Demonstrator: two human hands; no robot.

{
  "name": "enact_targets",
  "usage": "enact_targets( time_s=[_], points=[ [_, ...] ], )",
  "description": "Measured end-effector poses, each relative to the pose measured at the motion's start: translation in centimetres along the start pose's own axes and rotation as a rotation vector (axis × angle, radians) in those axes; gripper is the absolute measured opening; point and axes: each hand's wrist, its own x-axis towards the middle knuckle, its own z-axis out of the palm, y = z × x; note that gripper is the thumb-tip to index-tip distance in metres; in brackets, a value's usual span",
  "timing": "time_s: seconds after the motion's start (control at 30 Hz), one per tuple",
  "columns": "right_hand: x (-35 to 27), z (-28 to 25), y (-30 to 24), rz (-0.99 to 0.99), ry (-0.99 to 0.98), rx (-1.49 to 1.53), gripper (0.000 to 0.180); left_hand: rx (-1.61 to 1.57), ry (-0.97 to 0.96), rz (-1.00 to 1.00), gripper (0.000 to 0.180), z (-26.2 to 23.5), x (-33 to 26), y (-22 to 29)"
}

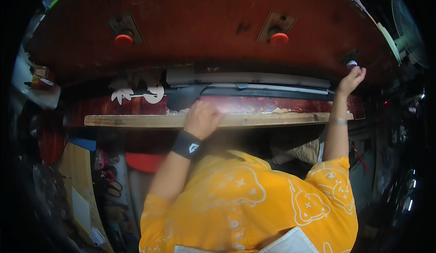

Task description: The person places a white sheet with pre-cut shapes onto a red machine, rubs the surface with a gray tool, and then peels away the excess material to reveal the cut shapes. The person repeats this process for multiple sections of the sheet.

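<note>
My right hand [351, 81] reaches out to the far right, its fingers closed at a small knob [351, 64] with a pale, purplish top on the red machine front. Close to the wooden strip [218, 120] at the middle, my left hand [203, 118] has its fingers curled, slightly blurred. It is right against the lower edge of a dark grey flat piece [182, 98]; whether it grips that piece is hidden. Left of this piece lie pale cut-out shapes, one leaf-like [121, 94] and one rounded [154, 94].
Two red mushroom buttons [123, 40] [278, 38] stick out of the dark red panel [195, 12]. A long grey bar [254, 78] runs beneath it. At the far right stands a fan [408, 30]; at left, a small yellow-and-red box [42, 75]. Below is a red seat-like object [144, 161].
</note>
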Motion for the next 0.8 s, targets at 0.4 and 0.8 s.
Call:
enact_targets(
  time_s=[0.4,0.8],
  points=[
    [-17.8,-3.9,-11.4,-0.153,-1.552,-0.303,0.041,0.066,0.085,0.017,0.019,0.4,-0.1,0.5],
    [-15.5,-1.1,-12.8,-0.076,-1.782,-0.414,0.04,0.038,0.109,-0.017,0.02,0.5,0.0,0.9]
  ],
)
